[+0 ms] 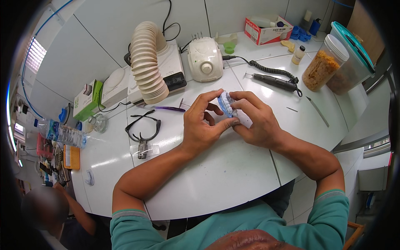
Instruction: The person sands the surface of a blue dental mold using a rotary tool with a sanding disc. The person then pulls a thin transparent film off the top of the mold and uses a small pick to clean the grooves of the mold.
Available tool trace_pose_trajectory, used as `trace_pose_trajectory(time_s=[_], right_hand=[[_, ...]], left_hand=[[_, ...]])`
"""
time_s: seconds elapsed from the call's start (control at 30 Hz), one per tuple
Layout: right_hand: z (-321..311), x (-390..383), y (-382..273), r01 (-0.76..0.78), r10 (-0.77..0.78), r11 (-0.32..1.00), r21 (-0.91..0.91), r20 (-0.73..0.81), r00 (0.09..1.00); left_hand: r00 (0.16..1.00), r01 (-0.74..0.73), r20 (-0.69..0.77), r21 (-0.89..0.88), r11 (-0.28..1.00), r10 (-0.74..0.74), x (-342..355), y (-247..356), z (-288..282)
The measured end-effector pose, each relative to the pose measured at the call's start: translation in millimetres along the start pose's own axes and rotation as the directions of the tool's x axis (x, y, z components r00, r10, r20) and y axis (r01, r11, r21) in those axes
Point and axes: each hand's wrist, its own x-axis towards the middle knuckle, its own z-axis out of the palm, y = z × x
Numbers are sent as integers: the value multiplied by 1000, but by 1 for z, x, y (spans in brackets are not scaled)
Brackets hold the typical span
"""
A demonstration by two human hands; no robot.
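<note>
The blue-and-white dental model (225, 106) was raised above the counter (216, 179), toothed ridge bumpy, with your left hand (204, 121) and right hand (259, 121) both clamped on it by the fingers. To the right, a clear jar (321, 71) with a white lid held crumbly orange-brown material, beside a larger teal-lidded tub (354, 68); a red-and-white box (266, 38) held a pale bottle (262, 22). Your counter was glossy white with dark seams, below a pale wall (237, 16), and a ribbed hose (146, 62) arched over it.

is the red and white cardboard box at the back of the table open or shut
Open: a pale, bottle-shaped item shows inside the red and white cardboard box, through its uncovered top.
</note>
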Motion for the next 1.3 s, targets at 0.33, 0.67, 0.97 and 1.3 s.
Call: trace_pose_trajectory(time_s=[0.33, 0.67, 0.97, 1.3], right_hand=[[-2, -2, -4, -46, 47, 999, 26, -33, 998], [-9, 0, -13, 109, -144, 965, -237, -136, 980], [-9, 2, -6, 184, -236, 956, -229, -223, 946], [-9, 6, 4, 175, -211, 965, -195, -181, 961]], left_hand=[[997, 41, 68, -26, 999, -40, 1, -8, -4], [985, 2, 164, -321, 947, 54, -13, -9, -2], [982, -82, 132, -350, 933, 136, -7, -23, -3], [977, -58, 188, -222, 973, 101, -6, -22, -8]])
